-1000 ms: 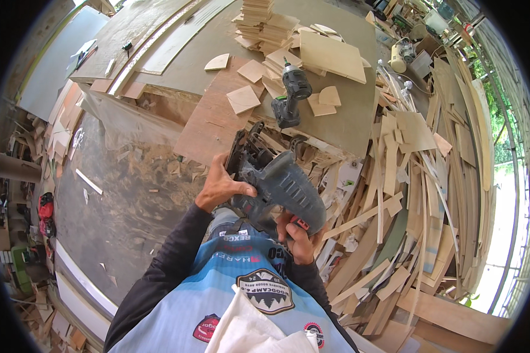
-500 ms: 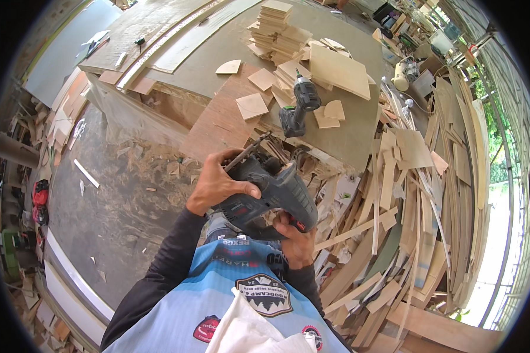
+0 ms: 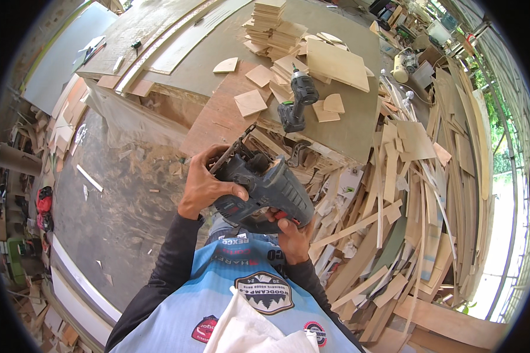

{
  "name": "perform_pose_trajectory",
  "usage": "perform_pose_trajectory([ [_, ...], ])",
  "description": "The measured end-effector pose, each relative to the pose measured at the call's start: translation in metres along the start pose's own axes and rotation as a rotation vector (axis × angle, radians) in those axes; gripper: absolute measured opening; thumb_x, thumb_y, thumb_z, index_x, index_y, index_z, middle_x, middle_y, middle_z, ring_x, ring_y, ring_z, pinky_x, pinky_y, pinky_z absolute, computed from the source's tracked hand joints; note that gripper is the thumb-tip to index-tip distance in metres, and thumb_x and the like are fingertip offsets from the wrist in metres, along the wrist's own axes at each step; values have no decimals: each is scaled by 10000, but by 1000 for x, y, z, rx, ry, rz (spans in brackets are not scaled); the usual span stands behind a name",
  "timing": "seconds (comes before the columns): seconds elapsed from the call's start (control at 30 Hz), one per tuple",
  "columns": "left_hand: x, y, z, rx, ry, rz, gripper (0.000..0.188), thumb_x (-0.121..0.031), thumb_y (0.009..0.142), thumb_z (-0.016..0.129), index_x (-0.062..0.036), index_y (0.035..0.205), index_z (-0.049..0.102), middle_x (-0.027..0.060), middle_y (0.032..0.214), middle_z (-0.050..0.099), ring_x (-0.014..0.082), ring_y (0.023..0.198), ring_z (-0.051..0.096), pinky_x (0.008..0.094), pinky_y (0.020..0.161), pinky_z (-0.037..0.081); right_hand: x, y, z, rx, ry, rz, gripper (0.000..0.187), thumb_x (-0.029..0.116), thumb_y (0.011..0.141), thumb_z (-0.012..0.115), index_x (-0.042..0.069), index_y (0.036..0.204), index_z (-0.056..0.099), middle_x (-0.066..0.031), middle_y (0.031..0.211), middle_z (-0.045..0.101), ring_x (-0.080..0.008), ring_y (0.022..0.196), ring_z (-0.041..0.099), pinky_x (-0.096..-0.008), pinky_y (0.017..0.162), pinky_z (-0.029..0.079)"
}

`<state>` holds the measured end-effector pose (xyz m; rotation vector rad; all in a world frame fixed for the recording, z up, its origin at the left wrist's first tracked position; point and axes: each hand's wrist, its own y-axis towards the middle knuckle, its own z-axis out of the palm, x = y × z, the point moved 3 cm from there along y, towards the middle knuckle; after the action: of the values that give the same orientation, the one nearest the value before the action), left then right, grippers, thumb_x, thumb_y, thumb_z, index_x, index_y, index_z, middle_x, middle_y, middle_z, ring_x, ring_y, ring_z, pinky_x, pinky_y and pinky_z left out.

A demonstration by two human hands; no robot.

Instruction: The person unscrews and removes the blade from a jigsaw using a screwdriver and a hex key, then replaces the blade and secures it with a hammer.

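In front of my waist I hold a dark blue-black jigsaw (image 3: 250, 187), tipped on its side with its metal base plate toward the upper left. My left hand (image 3: 200, 187) is wrapped round the front end beside the base plate, thumb over the body. At the other end, my right hand (image 3: 294, 241) grips the rear of the handle, with its thumb near a red part; some of its fingers are hidden behind the tool. Beyond the jigsaw, a black cordless driver (image 3: 301, 97) lies on the workbench (image 3: 350, 132).
Square and quarter-round plywood pieces (image 3: 252, 102) are scattered on the bench, with a tall stack (image 3: 269, 26) behind them. To the right lies a large heap of wood offcuts (image 3: 388, 194). Sawdust covers the floor (image 3: 123, 206) at left. Plastic sheeting (image 3: 121, 112) hangs at the bench's side.
The jigsaw has turned in my hands and shifted slightly left, showing more of its upper side. My right hand has moved a little lower and its thumb has shifted. Both hands keep hold.
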<state>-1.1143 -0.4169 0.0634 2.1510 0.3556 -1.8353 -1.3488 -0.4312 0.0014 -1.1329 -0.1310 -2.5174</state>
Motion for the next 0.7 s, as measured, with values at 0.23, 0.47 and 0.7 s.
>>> perform_pose_trajectory([
  [0.23,-3,-2,7,-8,13,36,930,-242,392,1047,46,1189,664,86,1089,711,166,1011,665,304,941,508,-4,2,-8,-36,-21,-112,737,217,700,950,-24,1254,527,-88,956,673,-168,799,677,-327,669,587],
  [0.47,0,1,13,-23,-64,5,902,-240,419,1044,46,1184,661,79,1069,712,156,1003,663,307,934,512,16,14,5,-61,-37,-266,898,502,735,902,-32,1321,480,-82,913,654,-159,728,641,-312,580,556],
  [0.7,-9,-11,18,-151,115,113,849,-298,447,1042,51,1136,691,78,946,734,140,861,686,302,845,542,9,12,-9,-176,47,-186,792,512,792,856,-15,1290,539,-83,888,657,-172,753,657,-336,587,568],
])
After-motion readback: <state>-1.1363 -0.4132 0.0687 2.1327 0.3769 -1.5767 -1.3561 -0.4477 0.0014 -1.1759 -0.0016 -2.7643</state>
